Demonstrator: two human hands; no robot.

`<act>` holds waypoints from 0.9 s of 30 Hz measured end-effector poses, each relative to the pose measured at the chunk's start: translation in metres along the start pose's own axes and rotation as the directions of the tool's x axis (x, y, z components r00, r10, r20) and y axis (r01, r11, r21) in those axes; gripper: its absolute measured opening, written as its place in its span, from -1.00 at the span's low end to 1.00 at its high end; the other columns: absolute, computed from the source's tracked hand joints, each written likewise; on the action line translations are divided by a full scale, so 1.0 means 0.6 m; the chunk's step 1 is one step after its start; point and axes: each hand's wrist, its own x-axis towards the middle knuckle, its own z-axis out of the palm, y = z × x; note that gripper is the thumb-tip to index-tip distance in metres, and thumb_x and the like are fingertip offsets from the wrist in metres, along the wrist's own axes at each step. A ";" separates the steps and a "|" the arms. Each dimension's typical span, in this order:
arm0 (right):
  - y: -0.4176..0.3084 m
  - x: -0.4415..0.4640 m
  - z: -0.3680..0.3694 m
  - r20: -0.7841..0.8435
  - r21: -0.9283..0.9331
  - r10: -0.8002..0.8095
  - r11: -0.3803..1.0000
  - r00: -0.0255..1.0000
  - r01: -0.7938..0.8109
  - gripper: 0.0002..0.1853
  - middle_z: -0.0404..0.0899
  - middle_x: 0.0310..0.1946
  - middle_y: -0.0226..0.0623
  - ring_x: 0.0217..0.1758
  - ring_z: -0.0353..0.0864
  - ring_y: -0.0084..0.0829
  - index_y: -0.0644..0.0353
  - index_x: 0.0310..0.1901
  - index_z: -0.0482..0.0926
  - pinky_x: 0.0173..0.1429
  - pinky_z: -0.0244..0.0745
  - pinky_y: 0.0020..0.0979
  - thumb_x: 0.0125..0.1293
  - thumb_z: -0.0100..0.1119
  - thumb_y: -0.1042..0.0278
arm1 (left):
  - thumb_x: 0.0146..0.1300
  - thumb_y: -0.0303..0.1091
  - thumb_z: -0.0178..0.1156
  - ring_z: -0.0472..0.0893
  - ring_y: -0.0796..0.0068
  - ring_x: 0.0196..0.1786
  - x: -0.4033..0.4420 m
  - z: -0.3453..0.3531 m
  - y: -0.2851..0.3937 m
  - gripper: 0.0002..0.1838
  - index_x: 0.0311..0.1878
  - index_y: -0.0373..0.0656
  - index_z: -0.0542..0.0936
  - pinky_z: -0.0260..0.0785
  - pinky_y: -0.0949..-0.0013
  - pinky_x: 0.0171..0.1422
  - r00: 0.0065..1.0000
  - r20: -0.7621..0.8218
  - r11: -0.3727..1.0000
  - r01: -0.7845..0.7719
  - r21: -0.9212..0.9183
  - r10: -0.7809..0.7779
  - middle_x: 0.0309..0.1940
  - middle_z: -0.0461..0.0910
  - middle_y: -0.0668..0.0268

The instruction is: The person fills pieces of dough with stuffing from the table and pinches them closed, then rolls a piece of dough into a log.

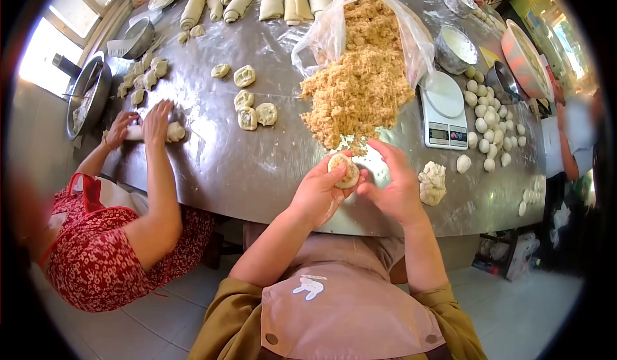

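In the head view, a loose, tan crumbly heap point(357, 90) lies on the metal desk point(257, 199), and a small round dough piece point(344, 170) with crumbs in its middle is held up just on the near side of it. The left hand point(315, 196) grips this piece, fingers around its underside and the thumb bent over its top. The right hand point(400, 186) is open, fingers apart, just to the right of the piece; whether its thumb touches the piece or the other hand, I cannot tell. The left is thus the nearer hand to the dough, while the fingertips of both come close to the heap's near edge. The piece is roughly round and shows no clear long axis; the heap's long axis runs away from the person, back into an open plastic bag point(418, 35). To the right of the heap stands a white scale point(443, 96), with a rough dough lump point(432, 183) on its near side and many pale balls point(488, 125) further right. Left of the heap lie a few flattened rounds point(266, 113), and well beyond them a co-worker's hands point(156, 123) rest on a dough roll point(175, 132). Thick rolled pieces point(297, 5) lie at the heap's far left.
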 end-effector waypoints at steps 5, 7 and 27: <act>0.026 -0.013 0.040 0.065 -0.053 -0.208 0.976 0.976 0.211 -0.12 0.42 0.31 -0.06 0.43 0.30 0.07 0.28 0.31 0.34 0.48 0.19 -0.04 0.11 0.35 -0.21 | 0.53 -0.34 -0.01 0.49 0.59 -0.30 0.003 0.003 -0.009 -0.63 0.33 -0.18 0.33 0.44 0.49 -0.17 0.989 0.138 0.998 0.053 -0.029 -0.049 -0.03 0.53 0.31; 0.021 -0.011 0.046 0.044 -0.161 -0.257 0.952 0.966 0.260 -0.17 0.46 0.28 -0.08 0.42 0.32 0.09 0.27 0.26 0.37 0.45 0.19 0.00 0.17 0.22 -0.29 | 0.53 -0.38 -0.01 0.36 0.67 -0.45 -0.003 0.007 -0.007 -0.65 0.32 -0.18 0.34 0.35 0.56 -0.30 0.990 0.129 0.998 0.059 0.023 -0.062 -0.10 0.52 0.35; -0.027 -0.010 0.092 -0.321 -0.184 -0.230 0.967 0.919 0.178 -0.86 0.73 -0.13 -0.27 0.41 0.42 -0.04 0.15 -0.15 0.56 0.50 0.16 -0.03 0.49 0.04 0.32 | 0.53 -0.43 -0.12 0.58 0.41 0.11 0.007 0.001 -0.038 -0.70 0.22 -0.14 0.49 0.49 0.41 0.18 0.997 0.037 0.988 -0.072 0.140 0.067 0.08 0.55 0.21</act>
